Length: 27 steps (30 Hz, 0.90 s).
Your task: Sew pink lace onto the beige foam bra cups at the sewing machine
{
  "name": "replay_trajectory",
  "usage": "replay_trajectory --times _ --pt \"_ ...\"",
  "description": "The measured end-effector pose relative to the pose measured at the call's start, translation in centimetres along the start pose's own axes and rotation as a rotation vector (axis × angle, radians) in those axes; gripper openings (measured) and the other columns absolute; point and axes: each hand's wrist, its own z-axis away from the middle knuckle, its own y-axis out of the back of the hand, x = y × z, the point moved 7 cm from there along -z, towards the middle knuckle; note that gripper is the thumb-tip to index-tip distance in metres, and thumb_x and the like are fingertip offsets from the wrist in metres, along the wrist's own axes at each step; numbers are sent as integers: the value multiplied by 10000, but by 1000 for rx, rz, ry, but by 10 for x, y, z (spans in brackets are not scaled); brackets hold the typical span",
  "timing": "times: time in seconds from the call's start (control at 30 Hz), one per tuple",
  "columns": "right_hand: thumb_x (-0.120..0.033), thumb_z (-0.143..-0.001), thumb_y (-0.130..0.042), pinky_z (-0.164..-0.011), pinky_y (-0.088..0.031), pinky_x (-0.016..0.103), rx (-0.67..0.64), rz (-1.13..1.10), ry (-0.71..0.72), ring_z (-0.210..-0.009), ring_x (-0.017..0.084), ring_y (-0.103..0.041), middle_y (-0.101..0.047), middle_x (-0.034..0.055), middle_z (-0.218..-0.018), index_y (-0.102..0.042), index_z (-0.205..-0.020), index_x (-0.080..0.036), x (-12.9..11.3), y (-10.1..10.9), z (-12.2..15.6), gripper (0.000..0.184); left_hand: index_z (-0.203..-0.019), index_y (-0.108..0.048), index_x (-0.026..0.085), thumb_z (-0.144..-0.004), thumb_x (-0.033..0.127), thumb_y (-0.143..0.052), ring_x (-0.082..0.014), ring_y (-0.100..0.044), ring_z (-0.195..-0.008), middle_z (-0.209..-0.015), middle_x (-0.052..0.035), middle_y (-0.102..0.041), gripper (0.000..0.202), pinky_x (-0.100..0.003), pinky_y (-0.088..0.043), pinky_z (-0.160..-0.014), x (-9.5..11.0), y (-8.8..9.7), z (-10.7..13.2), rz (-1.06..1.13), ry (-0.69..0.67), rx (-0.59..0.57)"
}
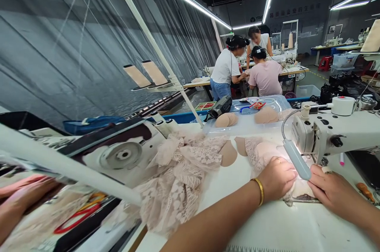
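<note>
Beige lace fabric lies under the head of a white sewing machine. My left hand, a gold bangle at its wrist, has its fingers curled down on this fabric, left of the needle area. Close to the needle, my right hand pinches the fabric's right edge, its fingertips partly hidden behind the lamp. A grey lamp on a bendable neck hangs between both hands and lights the cloth. The needle and presser foot are mostly hidden. Round beige pads lie beside the lace.
A heap of lace spreads to the left of my arm. A thread stand with cones rises there. Behind lies a clear plastic tray with pads. At far left, another person's hand is near red scissors. Several people work farther back.
</note>
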Motion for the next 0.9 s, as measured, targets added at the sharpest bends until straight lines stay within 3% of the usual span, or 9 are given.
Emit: replay_trajectory --times 0.1,0.23,0.37,0.57,0.67,0.8,0.9 --pt "-245 -1091 -354 -632 -396 339 -16 14 -7 -718 205 -555 -559 21 -877 -626 -938 -257 1 -2 0 312 -924 -717 189 -1007 238 -544 -226 -608 -947 -956 -61 -731 198 -383 -411 -875 -1 0 0 17 16 0" --pt "-262 -1106 -319 -648 -418 348 -39 12 -21 -756 211 -576 -574 35 -915 -606 -957 -254 3 -6 1 323 -950 -713 185 -1010 233 -544 -235 -613 -988 -1055 -62 -753 185 -386 -404 -894 0 2 0 32 26 4" --pt "-254 -1103 -319 -651 -428 351 -42 13 -31 -760 206 -579 -587 37 -930 -597 -949 -255 6 -8 2 318 -932 -696 179 -1005 207 -545 -237 -603 -1015 -1060 -61 -743 170 -388 -403 -907 -4 0 -3 31 81 -63" --pt "-286 -1102 -358 -685 -457 367 1 -45 -43 -790 218 -600 -632 41 -925 -619 -942 -263 15 -10 5 306 -1033 -709 187 -1019 262 -538 -293 -575 -1092 -1128 -100 -697 188 -448 -407 -924 -10 1 -7 -2 173 -100" --pt "-345 -1111 -362 -748 -493 393 14 -113 -50 -860 246 -637 -665 59 -957 -666 -1016 -280 21 -13 8 324 -1020 -693 171 -964 232 -592 -300 -597 -1061 -1114 -122 -693 130 -432 -427 -890 -14 1 -9 -11 221 -120" --pt "-523 -1083 -441 -842 -523 413 18 -367 -127 -963 289 -675 -717 76 -1010 -710 -1149 -313 19 -25 10 348 -1057 -654 126 -794 105 -675 -263 -641 -893 -1011 -132 -723 265 -379 -462 -812 -20 12 -2 9 265 -117" --pt "-741 -996 -488 -691 -508 358 59 -796 -357 -813 268 -680 -711 49 -887 -631 -1292 -292 10 -44 8 557 -1171 -650 153 -841 99 -636 -241 -676 -946 -1035 -97 -752 334 -351 -487 -880 -5 24 20 101 257 -65"
